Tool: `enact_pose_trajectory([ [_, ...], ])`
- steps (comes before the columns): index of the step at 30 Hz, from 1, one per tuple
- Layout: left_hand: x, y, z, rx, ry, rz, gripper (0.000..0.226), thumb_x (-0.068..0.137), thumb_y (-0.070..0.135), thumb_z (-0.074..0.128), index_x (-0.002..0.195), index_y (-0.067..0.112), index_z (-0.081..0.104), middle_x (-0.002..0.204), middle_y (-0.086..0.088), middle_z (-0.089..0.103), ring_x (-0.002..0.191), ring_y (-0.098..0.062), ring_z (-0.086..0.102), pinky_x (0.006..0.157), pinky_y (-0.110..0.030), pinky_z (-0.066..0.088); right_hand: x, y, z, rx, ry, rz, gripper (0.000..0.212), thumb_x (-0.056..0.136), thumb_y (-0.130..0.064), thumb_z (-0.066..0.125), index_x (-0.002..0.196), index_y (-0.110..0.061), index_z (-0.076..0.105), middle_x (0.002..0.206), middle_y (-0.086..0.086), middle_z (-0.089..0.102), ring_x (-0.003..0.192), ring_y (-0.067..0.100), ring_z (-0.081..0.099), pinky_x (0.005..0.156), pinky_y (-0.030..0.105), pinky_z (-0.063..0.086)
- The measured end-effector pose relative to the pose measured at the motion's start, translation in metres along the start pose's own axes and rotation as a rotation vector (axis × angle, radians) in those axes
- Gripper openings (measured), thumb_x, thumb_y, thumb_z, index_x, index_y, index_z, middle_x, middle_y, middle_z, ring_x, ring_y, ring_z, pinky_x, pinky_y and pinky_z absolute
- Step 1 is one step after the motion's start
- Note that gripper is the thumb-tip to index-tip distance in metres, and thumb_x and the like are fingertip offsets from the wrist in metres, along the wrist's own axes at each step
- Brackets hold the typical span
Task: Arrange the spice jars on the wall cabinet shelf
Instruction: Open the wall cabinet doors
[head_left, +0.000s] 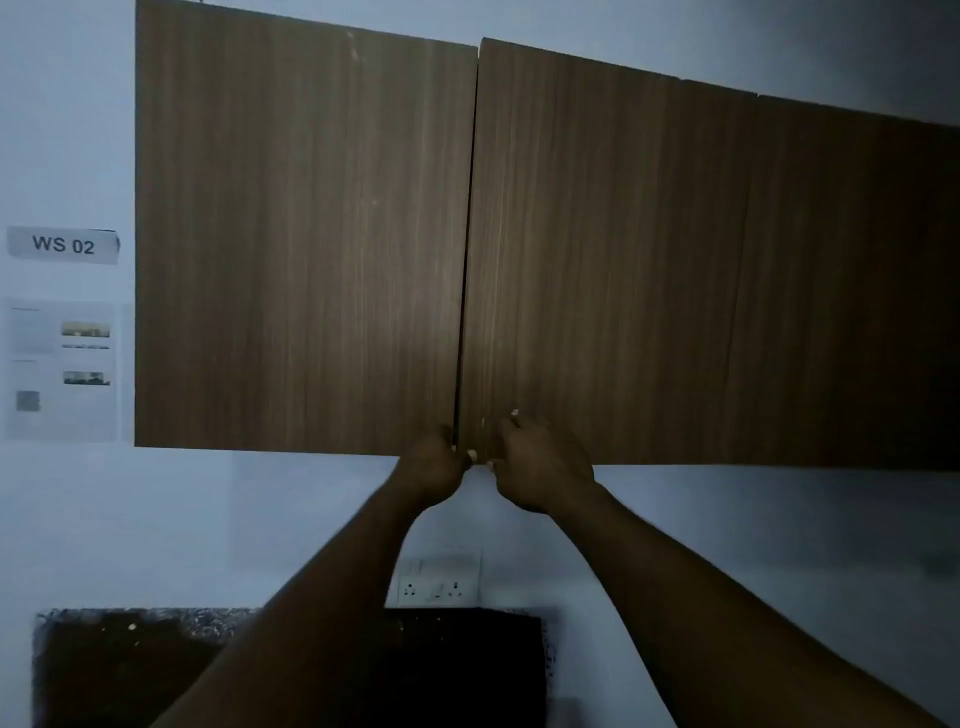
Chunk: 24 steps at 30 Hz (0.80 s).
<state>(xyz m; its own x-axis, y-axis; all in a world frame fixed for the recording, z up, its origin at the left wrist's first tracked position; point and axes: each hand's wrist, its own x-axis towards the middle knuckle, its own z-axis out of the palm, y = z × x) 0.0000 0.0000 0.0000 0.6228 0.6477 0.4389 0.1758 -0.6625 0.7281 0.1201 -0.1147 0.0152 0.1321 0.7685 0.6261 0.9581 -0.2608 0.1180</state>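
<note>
A brown wood-grain wall cabinet fills the upper view. Its left door (301, 234) and right door (649, 270) are both closed, with a thin dark gap between them. My left hand (434, 467) grips the bottom inner corner of the left door, fingers curled under the edge. My right hand (540, 467) grips the bottom inner corner of the right door in the same way. No spice jars or shelf show; the closed doors hide the cabinet's inside.
A "WS 02" label (63, 244) and a printed sheet (61, 371) hang on the pale wall to the left. A wall socket (439, 584) sits below the cabinet. A dark speckled countertop (130, 665) lies under my arms.
</note>
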Motion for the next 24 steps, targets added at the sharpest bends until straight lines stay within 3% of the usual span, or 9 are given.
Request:
enact_pose_trajectory([
  [6, 0.018, 0.002, 0.026, -0.166, 0.098, -0.074, 0.031, 0.102, 0.004, 0.056, 0.133, 0.004, 0.059, 0.129, -0.015, 0.066, 0.114, -0.027, 0.063, 0.089, -0.032, 0.048, 0.010, 0.006, -0.007, -0.092, -0.024, -0.055, 0.034, 0.092, -0.026, 0.062, 0.124, -0.014, 0.060, 0.118, 0.007, 0.065, 0.101, 0.025, 0.060, 0.077, 0.033, 0.050],
  [10, 0.029, -0.001, 0.028, -0.231, 0.120, -0.121, 0.037, 0.103, 0.007, 0.056, 0.139, 0.004, 0.055, 0.133, -0.015, 0.064, 0.120, -0.031, 0.061, 0.103, -0.043, 0.051, 0.012, 0.009, -0.009, -0.135, -0.021, -0.076, 0.040, 0.093, -0.027, 0.061, 0.131, -0.016, 0.056, 0.125, 0.007, 0.063, 0.105, 0.025, 0.059, 0.079, 0.033, 0.048],
  [14, 0.031, -0.010, 0.023, -0.382, 0.126, -0.172, 0.039, 0.104, 0.016, 0.055, 0.143, 0.011, 0.051, 0.129, -0.009, 0.064, 0.117, -0.029, 0.061, 0.103, -0.046, 0.050, 0.012, 0.010, -0.011, -0.170, -0.019, -0.081, 0.043, 0.094, -0.026, 0.061, 0.136, -0.015, 0.054, 0.129, 0.008, 0.061, 0.110, 0.026, 0.057, 0.080, 0.034, 0.047],
  [16, 0.028, -0.013, 0.019, -0.439, 0.124, -0.209, 0.029, 0.107, 0.022, 0.051, 0.134, 0.014, 0.057, 0.117, -0.008, 0.064, 0.102, -0.026, 0.061, 0.093, -0.041, 0.050, 0.013, 0.008, -0.016, -0.217, 0.010, -0.110, 0.038, 0.094, -0.026, 0.060, 0.130, -0.015, 0.057, 0.128, 0.007, 0.061, 0.109, 0.025, 0.056, 0.081, 0.035, 0.049],
  [19, 0.022, -0.012, 0.012, -0.490, 0.130, -0.211, 0.021, 0.108, 0.021, 0.046, 0.101, 0.020, 0.065, 0.108, -0.012, 0.067, 0.097, -0.027, 0.061, 0.093, -0.046, 0.052, 0.015, 0.004, -0.032, -0.290, 0.061, -0.172, 0.039, 0.097, -0.030, 0.058, 0.133, -0.018, 0.055, 0.132, 0.007, 0.058, 0.115, 0.026, 0.052, 0.089, 0.041, 0.050],
  [21, 0.014, -0.010, 0.009, -0.587, 0.074, -0.194, 0.021, 0.105, 0.017, 0.048, 0.100, 0.013, 0.068, 0.106, -0.016, 0.068, 0.097, -0.029, 0.063, 0.085, -0.043, 0.055, 0.013, 0.000, -0.046, -0.335, 0.099, -0.222, 0.043, 0.097, -0.036, 0.059, 0.137, -0.020, 0.054, 0.137, 0.008, 0.055, 0.121, 0.028, 0.050, 0.096, 0.044, 0.048],
  [24, -0.003, -0.007, 0.008, -0.746, -0.132, -0.138, 0.028, 0.101, 0.026, 0.060, 0.115, 0.003, 0.069, 0.113, -0.014, 0.073, 0.106, -0.030, 0.068, 0.079, -0.034, 0.059, 0.002, -0.007, -0.067, -0.381, 0.192, -0.248, 0.044, 0.095, -0.041, 0.060, 0.135, -0.022, 0.058, 0.131, 0.009, 0.056, 0.117, 0.029, 0.052, 0.092, 0.045, 0.048],
])
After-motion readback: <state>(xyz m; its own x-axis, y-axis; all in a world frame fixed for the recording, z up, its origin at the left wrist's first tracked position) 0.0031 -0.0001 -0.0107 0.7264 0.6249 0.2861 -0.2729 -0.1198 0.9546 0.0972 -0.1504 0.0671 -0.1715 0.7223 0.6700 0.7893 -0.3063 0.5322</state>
